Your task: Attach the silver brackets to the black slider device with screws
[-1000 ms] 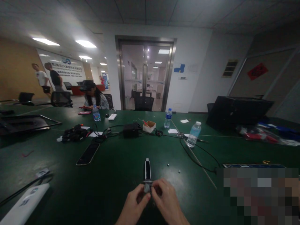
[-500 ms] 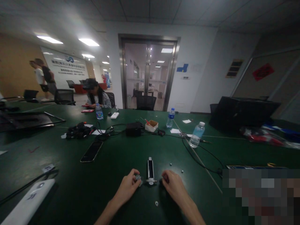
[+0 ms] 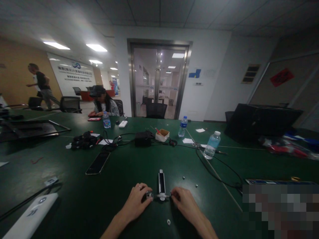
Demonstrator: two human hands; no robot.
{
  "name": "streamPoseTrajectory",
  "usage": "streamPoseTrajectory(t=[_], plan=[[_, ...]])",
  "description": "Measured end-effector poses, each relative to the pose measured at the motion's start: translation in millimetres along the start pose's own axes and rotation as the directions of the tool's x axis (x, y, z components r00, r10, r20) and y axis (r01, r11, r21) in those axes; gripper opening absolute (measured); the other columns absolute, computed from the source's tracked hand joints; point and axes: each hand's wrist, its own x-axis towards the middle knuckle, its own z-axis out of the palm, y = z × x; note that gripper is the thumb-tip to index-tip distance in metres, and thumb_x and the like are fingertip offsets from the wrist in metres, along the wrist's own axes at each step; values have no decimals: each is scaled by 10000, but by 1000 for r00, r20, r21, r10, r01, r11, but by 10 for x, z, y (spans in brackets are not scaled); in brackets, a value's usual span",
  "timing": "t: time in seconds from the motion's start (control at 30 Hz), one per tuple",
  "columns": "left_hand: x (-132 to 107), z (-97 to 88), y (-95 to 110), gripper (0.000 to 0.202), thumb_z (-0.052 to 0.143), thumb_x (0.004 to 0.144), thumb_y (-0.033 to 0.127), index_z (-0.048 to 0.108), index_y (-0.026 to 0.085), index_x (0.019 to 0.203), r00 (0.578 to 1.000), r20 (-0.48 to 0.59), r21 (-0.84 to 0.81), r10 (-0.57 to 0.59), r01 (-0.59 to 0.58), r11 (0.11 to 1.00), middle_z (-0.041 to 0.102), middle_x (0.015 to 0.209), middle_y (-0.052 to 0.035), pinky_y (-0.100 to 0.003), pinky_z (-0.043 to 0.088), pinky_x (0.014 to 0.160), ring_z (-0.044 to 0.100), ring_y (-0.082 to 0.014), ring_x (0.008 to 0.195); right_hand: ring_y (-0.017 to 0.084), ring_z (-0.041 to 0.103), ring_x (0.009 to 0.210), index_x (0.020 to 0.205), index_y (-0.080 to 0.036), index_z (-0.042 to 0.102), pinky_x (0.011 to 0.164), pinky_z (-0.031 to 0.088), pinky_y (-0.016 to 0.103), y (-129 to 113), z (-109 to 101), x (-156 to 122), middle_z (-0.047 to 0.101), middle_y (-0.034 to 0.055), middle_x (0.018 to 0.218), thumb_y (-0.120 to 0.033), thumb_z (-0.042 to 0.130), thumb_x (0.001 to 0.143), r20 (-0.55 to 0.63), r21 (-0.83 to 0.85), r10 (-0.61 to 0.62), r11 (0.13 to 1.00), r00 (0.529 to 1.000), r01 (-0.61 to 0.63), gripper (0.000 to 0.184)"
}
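Note:
On the green table between my hands lies a narrow metal device [image 3: 161,184] with a long dark channel and a short crosspiece at its near end. My left hand [image 3: 137,200] is closed on a small grey metal part [image 3: 149,195], just left of the device. The fingers of my right hand [image 3: 183,197] are pinched together by the right end of the crosspiece; what sits in them is too small to make out. A small pale oval piece with a hole [image 3: 168,222] lies nearer me. Two tiny nuts [image 3: 183,178] rest beyond my right hand.
A phone [image 3: 98,163] and a white device [image 3: 32,214] lie to the left. Cables, a black box [image 3: 143,138] and a small carton [image 3: 162,135] stand farther back. A water bottle [image 3: 212,146] stands at right. A person [image 3: 104,103] sits across the table.
My left hand has turned the grey part, which now shows more. My right fingers have moved closer to the crosspiece. In the background, walking people have shifted left.

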Motion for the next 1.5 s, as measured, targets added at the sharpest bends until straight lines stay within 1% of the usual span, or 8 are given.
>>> streamPoseTrajectory(t=[0.1,0.3,0.57,0.83,1.1,1.2,1.33,1.5], plan=[[-2,1,37,350,602,848,341,607,258,1187,1000,10,15,19,-19,1000,547,1213,-55,-408,427,923,503,-254,1070,164,636,740,854,-174,673,683,450,242,1,15,-2,688,38,808,-145,502,803,-3,73,9,997,1000,-9,180],[33,48,41,283,626,837,315,654,249,1111,999,8,-31,51,-51,998,553,1186,-54,-397,427,947,504,-248,1087,167,634,730,859,-174,680,670,453,246,-1,26,-14,695,28,793,-195,537,802,-10,199,38,979,999,-35,155],[62,122,5,281,639,812,253,673,241,1091,993,-36,-59,113,-115,992,584,1142,-67,-402,444,954,526,-254,1065,164,619,692,841,-172,687,640,446,243,29,37,-12,685,22,751,-240,555,794,4,263,45,964,999,-45,156],[61,135,12,310,625,827,271,672,266,1133,992,-48,-56,119,-121,991,595,1163,-59,-390,469,943,548,-252,1064,154,610,688,810,-172,680,627,423,222,27,63,-13,671,16,739,-197,579,789,10,218,58,974,998,-59,107],[56,152,71,323,599,865,242,634,253,1186,984,-9,83,176,-175,981,604,1145,-61,-371,490,883,567,-246,1012,162,612,719,853,-171,690,660,434,231,49,118,-1,678,29,779,-174,574,796,-14,186,32,982,999,-29,129],[38,147,82,336,576,890,238,604,262,1224,982,5,108,191,-191,976,597,1165,-60,-383,478,902,561,-249,1030,167,622,759,900,-184,695,697,444,238,71,107,-20,687,38,834,-177,547,817,-19,173,-16,985,1000,19,170],[25,153,54,338,502,941,272,576,267,1271,982,18,37,188,-189,981,570,1203,-66,-390,470,935,542,-247,1074,170,632,819,920,-195,694,748,450,243,78,51,-35,693,40,889,-171,496,846,5,188,-60,980,998,58,213],[50,215,-23,307,438,956,233,622,244,1201,989,-48,-100,140,-144,984,569,1154,-64,-353,467,947,550,-219,1054,163,627,809,888,-188,692,740,442,236,62,39,-19,689,34,883,-128,529,794,10,211,-47,976,999,43,198]])
